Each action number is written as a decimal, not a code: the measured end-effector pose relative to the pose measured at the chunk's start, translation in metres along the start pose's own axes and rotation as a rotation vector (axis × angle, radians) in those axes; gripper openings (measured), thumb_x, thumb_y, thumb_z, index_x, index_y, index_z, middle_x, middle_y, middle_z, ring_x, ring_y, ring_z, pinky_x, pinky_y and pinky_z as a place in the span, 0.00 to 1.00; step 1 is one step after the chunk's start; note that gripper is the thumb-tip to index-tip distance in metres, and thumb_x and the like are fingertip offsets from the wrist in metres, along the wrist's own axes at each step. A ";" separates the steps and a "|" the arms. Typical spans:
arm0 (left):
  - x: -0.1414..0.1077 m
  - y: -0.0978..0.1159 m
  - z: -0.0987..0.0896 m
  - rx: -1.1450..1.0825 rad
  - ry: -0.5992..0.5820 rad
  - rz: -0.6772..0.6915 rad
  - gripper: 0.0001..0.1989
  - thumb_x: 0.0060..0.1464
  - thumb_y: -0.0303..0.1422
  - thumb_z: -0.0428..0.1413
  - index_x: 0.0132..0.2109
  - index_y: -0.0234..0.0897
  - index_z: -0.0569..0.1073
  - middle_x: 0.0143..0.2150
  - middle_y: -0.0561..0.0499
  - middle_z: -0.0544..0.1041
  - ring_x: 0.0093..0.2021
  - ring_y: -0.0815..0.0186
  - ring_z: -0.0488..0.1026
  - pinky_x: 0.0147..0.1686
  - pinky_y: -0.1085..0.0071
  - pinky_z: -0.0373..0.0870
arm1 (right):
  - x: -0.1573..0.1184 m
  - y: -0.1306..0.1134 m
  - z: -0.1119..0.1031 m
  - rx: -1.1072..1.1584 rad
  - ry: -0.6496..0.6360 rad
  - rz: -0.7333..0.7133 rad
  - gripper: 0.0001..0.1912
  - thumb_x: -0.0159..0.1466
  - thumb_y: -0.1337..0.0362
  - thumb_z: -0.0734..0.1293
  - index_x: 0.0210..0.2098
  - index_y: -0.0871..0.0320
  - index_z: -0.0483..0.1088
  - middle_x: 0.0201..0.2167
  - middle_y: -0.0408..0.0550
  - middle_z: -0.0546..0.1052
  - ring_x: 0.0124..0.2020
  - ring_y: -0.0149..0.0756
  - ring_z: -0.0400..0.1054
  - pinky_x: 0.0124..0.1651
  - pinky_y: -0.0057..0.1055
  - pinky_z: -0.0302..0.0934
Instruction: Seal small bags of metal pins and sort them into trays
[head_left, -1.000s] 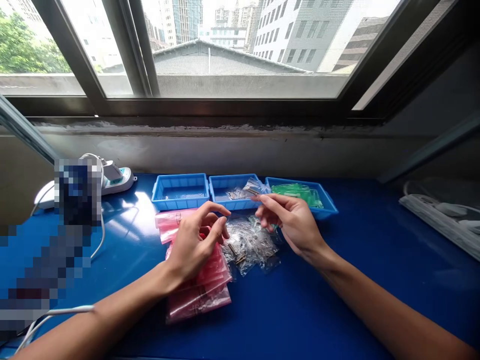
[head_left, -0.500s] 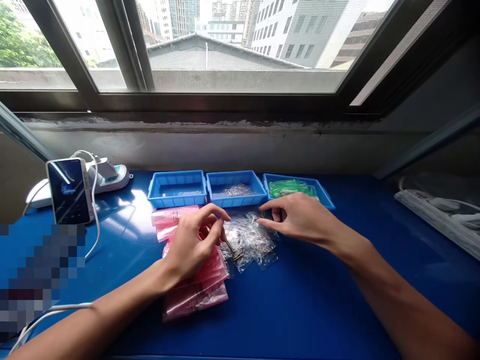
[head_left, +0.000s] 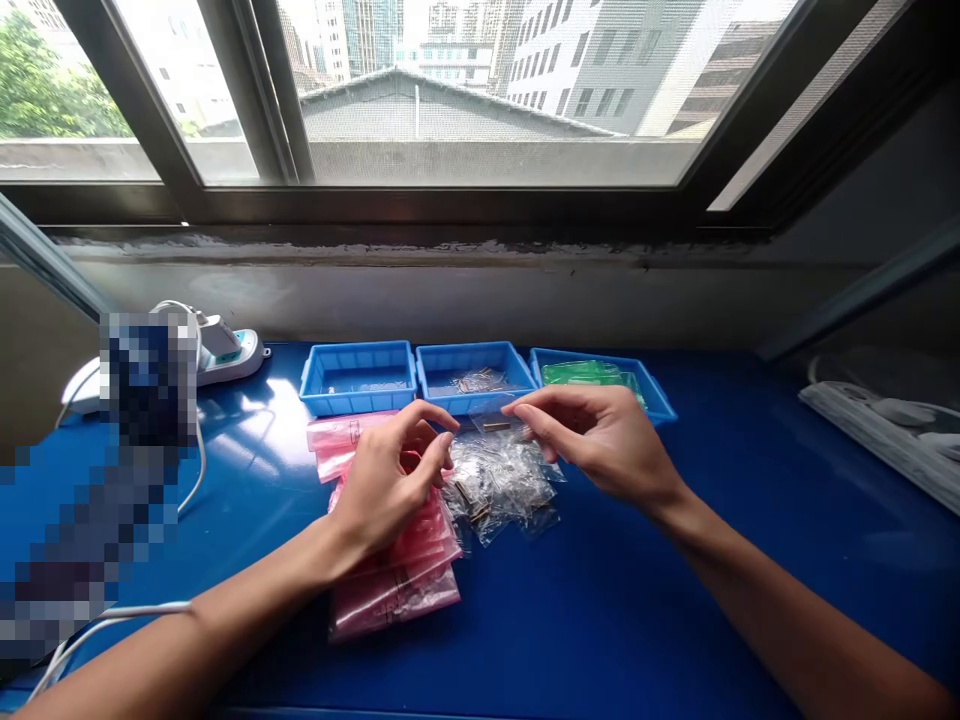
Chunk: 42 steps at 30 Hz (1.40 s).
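View: head camera, looking down at a blue table
Left hand (head_left: 386, 480): curled over pink zip bags (head_left: 397, 595) at lower centre, grip impossible to tell
Right hand (head_left: 592, 440): thumb and fingers pinching a small clear bag (head_left: 487, 420) at centre, just before the middle blue tray (head_left: 442, 398)
Below: heap of clear bags (head_left: 495, 490) between both hands

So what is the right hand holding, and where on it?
The right hand seems to pinch a small clear plastic bag by its edge, though it is too small to be sure.
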<state>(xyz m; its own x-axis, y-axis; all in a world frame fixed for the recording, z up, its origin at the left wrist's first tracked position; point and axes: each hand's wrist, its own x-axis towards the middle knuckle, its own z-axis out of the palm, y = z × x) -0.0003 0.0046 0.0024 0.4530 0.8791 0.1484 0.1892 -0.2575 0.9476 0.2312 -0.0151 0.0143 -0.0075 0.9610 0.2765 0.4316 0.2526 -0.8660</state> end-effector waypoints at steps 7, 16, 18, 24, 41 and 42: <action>0.003 -0.002 -0.002 -0.034 -0.026 -0.042 0.11 0.66 0.38 0.58 0.42 0.33 0.77 0.29 0.50 0.79 0.25 0.68 0.74 0.26 0.74 0.72 | -0.007 0.000 0.022 0.326 -0.088 0.099 0.14 0.63 0.54 0.75 0.36 0.59 0.82 0.21 0.44 0.77 0.16 0.30 0.69 0.17 0.25 0.61; 0.003 0.002 -0.004 -0.044 0.002 -0.045 0.13 0.64 0.38 0.61 0.33 0.34 0.77 0.27 0.52 0.78 0.24 0.69 0.73 0.25 0.76 0.70 | -0.008 0.005 0.024 0.337 -0.169 0.188 0.13 0.62 0.54 0.75 0.37 0.58 0.83 0.24 0.45 0.79 0.18 0.29 0.68 0.18 0.24 0.60; 0.003 0.002 -0.005 -0.027 -0.008 -0.038 0.14 0.64 0.40 0.61 0.34 0.34 0.78 0.27 0.51 0.79 0.24 0.68 0.74 0.25 0.75 0.71 | -0.009 0.005 0.024 0.337 -0.173 0.200 0.14 0.62 0.54 0.75 0.38 0.58 0.84 0.24 0.45 0.79 0.18 0.29 0.68 0.18 0.24 0.60; 0.003 -0.003 -0.003 -0.075 -0.016 -0.054 0.13 0.65 0.40 0.61 0.37 0.34 0.78 0.28 0.51 0.79 0.24 0.70 0.74 0.24 0.76 0.72 | -0.010 0.002 0.025 0.306 -0.158 0.187 0.13 0.63 0.55 0.75 0.38 0.59 0.84 0.16 0.41 0.73 0.15 0.29 0.65 0.19 0.25 0.61; 0.002 -0.001 -0.001 -0.102 0.036 0.024 0.06 0.65 0.33 0.61 0.42 0.34 0.79 0.34 0.46 0.84 0.30 0.65 0.83 0.27 0.73 0.81 | -0.016 0.003 0.030 0.289 -0.046 0.053 0.12 0.65 0.59 0.74 0.43 0.58 0.86 0.25 0.49 0.84 0.14 0.33 0.73 0.19 0.29 0.72; 0.001 -0.002 -0.001 -0.092 0.056 0.051 0.05 0.64 0.32 0.61 0.43 0.34 0.79 0.37 0.46 0.85 0.33 0.64 0.84 0.30 0.72 0.83 | -0.016 0.003 0.030 0.280 -0.031 0.017 0.11 0.65 0.61 0.74 0.44 0.57 0.85 0.27 0.49 0.85 0.16 0.34 0.75 0.20 0.29 0.73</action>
<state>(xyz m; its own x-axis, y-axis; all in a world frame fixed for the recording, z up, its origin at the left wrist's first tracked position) -0.0013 0.0067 0.0015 0.4105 0.8874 0.2097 0.0855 -0.2664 0.9601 0.2052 -0.0267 -0.0051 -0.0315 0.9672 0.2519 0.1660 0.2536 -0.9530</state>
